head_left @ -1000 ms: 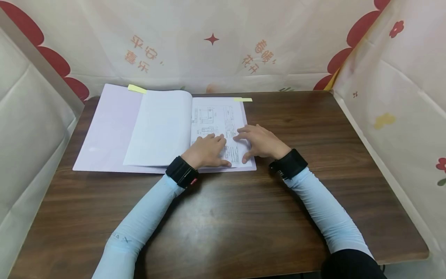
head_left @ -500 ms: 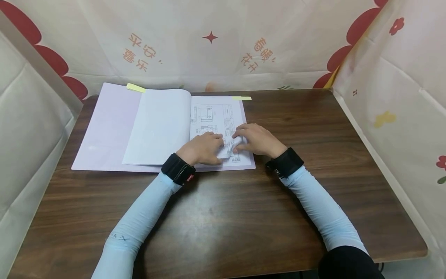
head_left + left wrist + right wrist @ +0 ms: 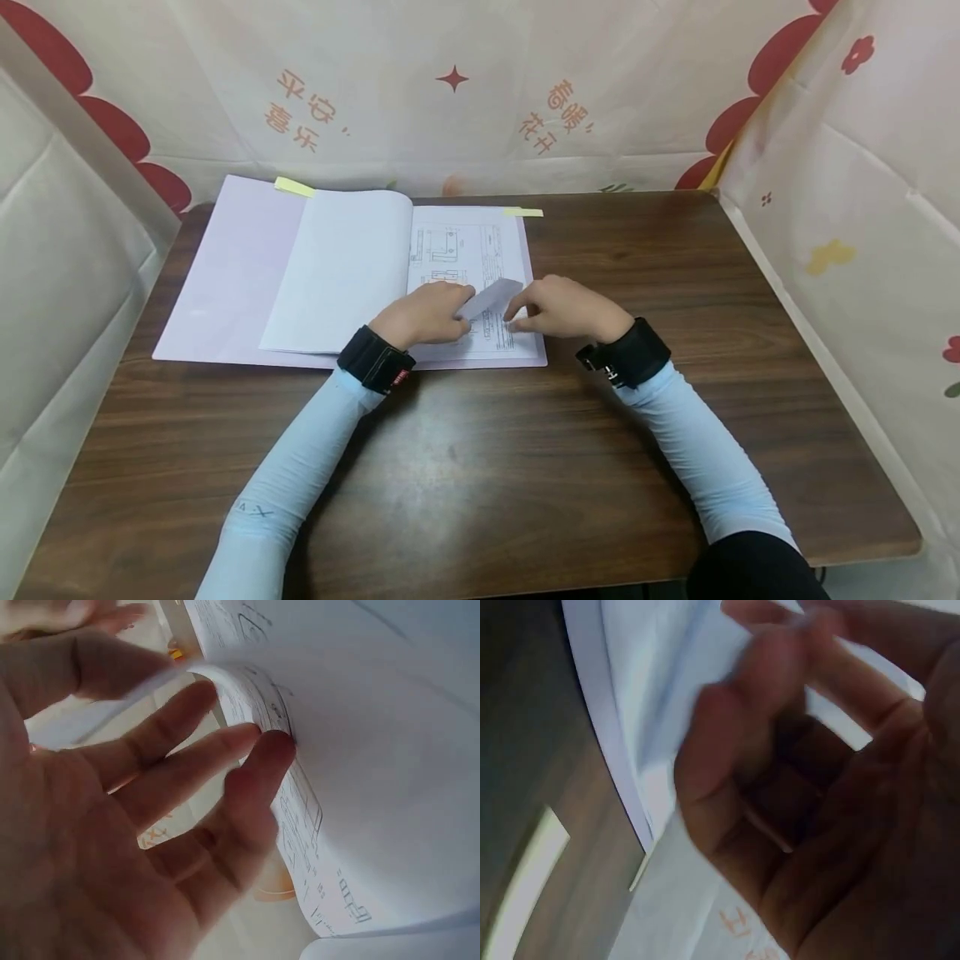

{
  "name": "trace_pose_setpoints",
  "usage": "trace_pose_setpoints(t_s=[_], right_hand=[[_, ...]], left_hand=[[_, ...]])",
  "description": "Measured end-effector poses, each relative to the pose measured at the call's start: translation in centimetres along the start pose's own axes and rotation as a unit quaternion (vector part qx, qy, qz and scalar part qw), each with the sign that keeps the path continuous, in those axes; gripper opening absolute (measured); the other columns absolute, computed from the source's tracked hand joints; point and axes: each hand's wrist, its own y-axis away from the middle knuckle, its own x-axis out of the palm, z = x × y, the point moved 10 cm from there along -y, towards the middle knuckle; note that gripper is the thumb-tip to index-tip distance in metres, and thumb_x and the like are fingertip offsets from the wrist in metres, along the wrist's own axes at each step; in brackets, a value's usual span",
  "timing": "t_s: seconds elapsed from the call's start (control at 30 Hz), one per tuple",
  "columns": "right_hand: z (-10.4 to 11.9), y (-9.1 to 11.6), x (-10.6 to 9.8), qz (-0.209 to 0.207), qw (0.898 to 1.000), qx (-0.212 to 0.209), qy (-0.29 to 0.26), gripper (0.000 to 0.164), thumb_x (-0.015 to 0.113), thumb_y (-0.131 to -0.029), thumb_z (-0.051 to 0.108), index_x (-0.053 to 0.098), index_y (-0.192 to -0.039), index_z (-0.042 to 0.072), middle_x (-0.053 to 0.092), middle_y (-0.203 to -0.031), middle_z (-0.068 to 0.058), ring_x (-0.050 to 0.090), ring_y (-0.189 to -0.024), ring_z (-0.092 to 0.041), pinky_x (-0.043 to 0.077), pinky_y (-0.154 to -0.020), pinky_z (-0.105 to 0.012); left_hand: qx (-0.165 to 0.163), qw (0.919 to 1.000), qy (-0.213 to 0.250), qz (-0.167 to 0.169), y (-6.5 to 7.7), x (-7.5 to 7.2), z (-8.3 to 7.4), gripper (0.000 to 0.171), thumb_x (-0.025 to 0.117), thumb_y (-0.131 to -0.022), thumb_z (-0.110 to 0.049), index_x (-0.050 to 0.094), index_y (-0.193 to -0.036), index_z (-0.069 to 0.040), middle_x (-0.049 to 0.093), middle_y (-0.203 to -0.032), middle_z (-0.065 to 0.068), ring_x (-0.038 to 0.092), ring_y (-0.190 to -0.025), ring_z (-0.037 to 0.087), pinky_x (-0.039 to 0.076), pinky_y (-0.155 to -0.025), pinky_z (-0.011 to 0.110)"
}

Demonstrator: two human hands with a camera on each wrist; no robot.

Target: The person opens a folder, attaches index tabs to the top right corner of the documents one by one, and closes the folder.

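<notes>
A document folder (image 3: 217, 275) lies spread on the table, with a blank turned sheet (image 3: 341, 267) at left and a printed drawing page (image 3: 480, 250) at right. My left hand (image 3: 427, 315) pinches a lifted page (image 3: 495, 293) between thumb and fingers; the rest of that page is hidden by the hand. In the left wrist view, the page edge (image 3: 112, 712) rises past the thumb, and the other fingers rest near a curved printed sheet (image 3: 300, 847). Just right of the raised part, my right hand (image 3: 570, 308) hovers over the folder's right edge, fingers loosely bent, nothing visible between them.
Yellow tabs stick out at the folder's top, one at left (image 3: 294, 187) and one at right (image 3: 525, 212). The brown wooden table (image 3: 480, 483) extends in front and to the right. Patterned cloth (image 3: 457, 125) hangs around the table's back and sides.
The page's lower right corner, earlier flat and then bent up by the right hand, now stands raised at the left hand. The right hand has drawn slightly right, off the page.
</notes>
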Motion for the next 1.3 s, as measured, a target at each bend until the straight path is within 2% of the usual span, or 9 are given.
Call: trace_pose_setpoints(t_s=[0.13,0.27,0.37,0.5,0.63,0.87,1.0,1.1,1.3], right_hand=[[-0.6,-0.3,1.7,0.043,0.998,0.044,0.011,0.04,0.082,-0.089,0.029,0.07,-0.125,0.015,0.067,-0.084,-0.006,0.058,-0.072,-0.02,0.047,-0.063,-0.031],[-1.7,0.2,2.5,0.059,0.995,0.081,0.003,0.046,0.086,-0.085,0.028,0.064,-0.124,0.017,0.064,-0.083,-0.008,0.059,-0.073,-0.022,0.047,-0.064,-0.032],[-2.2,0.5,2.5,0.06,0.994,0.089,0.001,0.049,0.087,-0.084,0.027,0.061,-0.124,0.017,0.064,-0.082,-0.009,0.058,-0.072,-0.023,0.046,-0.063,-0.032],[-2.3,0.7,2.6,0.064,0.994,0.092,-0.002,0.05,0.087,-0.084,0.025,0.061,-0.126,0.018,0.064,-0.083,-0.009,0.058,-0.071,-0.023,0.045,-0.062,-0.032],[-2.2,0.6,2.7,0.069,0.993,0.09,-0.009,0.048,0.085,-0.086,0.026,0.061,-0.126,0.018,0.065,-0.086,-0.009,0.058,-0.072,-0.022,0.045,-0.062,-0.032],[-1.8,0.3,2.0,0.061,0.995,0.074,-0.023,0.043,0.081,-0.089,0.03,0.066,-0.128,0.017,0.061,-0.083,-0.009,0.054,-0.069,-0.022,0.043,-0.061,-0.031],[-1.9,0.3,2.0,0.056,0.995,0.072,-0.029,0.041,0.08,-0.09,0.03,0.068,-0.127,0.017,0.058,-0.08,-0.008,0.052,-0.068,-0.022,0.042,-0.061,-0.031],[-1.8,0.2,2.2,0.055,0.996,0.069,-0.029,0.038,0.079,-0.091,0.03,0.069,-0.126,0.018,0.057,-0.078,-0.007,0.052,-0.068,-0.022,0.042,-0.06,-0.031],[-1.2,-0.3,2.2,0.048,0.997,0.057,-0.031,0.035,0.076,-0.093,0.031,0.07,-0.125,0.017,0.056,-0.076,-0.007,0.051,-0.066,-0.021,0.042,-0.059,-0.03]], left_hand=[[-0.019,0.9991,0.003,-0.038,0.8,-0.9,0.3,0.029,0.062,-0.096,-0.015,0.063,-0.123,-0.003,0.071,-0.102,0.011,0.063,-0.076,0.021,0.052,-0.065,0.029],[-0.061,0.9881,-0.04,-0.135,3.3,-3.4,0.8,0.025,0.063,-0.095,-0.016,0.065,-0.116,-0.002,0.068,-0.087,0.009,0.058,-0.06,0.019,0.046,-0.049,0.027],[-0.111,0.96,-0.109,-0.233,6.6,-6.1,1.6,0.008,0.061,-0.091,-0.013,0.063,-0.091,-0.005,0.052,-0.066,0.003,0.044,-0.049,0.018,0.034,-0.041,0.029],[-0.183,0.9229,-0.164,-0.297,11.1,-7.4,3.7,0.023,0.059,-0.09,-0.009,0.049,-0.07,-0.008,0.032,-0.055,0.0,0.03,-0.045,0.018,0.023,-0.04,0.031],[-0.229,0.9152,-0.164,-0.288,13.9,-6.8,6.2,0.029,0.058,-0.089,-0.005,0.048,-0.062,-0.007,0.03,-0.052,0.001,0.029,-0.043,0.018,0.022,-0.039,0.03],[-0.264,0.9191,-0.186,-0.225,15.2,-5.5,8.5,0.037,0.061,-0.086,-0.002,0.051,-0.051,-0.006,0.028,-0.05,0.0,0.03,-0.044,0.018,0.022,-0.04,0.028],[-0.256,0.91,-0.231,-0.231,15.3,-6.2,7.1,0.028,0.067,-0.086,-0.003,0.06,-0.06,0.0,0.031,-0.049,0.001,0.034,-0.044,0.019,0.023,-0.04,0.029],[-0.221,0.9055,-0.253,-0.259,14.9,-6.8,5.0,0.006,0.065,-0.088,0.0,0.066,-0.085,0.005,0.038,-0.049,0.003,0.035,-0.043,0.019,0.023,-0.04,0.029],[-0.106,0.9092,-0.314,-0.252,12.3,-6.7,0.8,0.03,0.071,-0.09,-0.004,0.062,-0.119,-0.001,0.062,-0.078,0.014,0.053,-0.062,0.026,0.045,-0.049,0.034]])
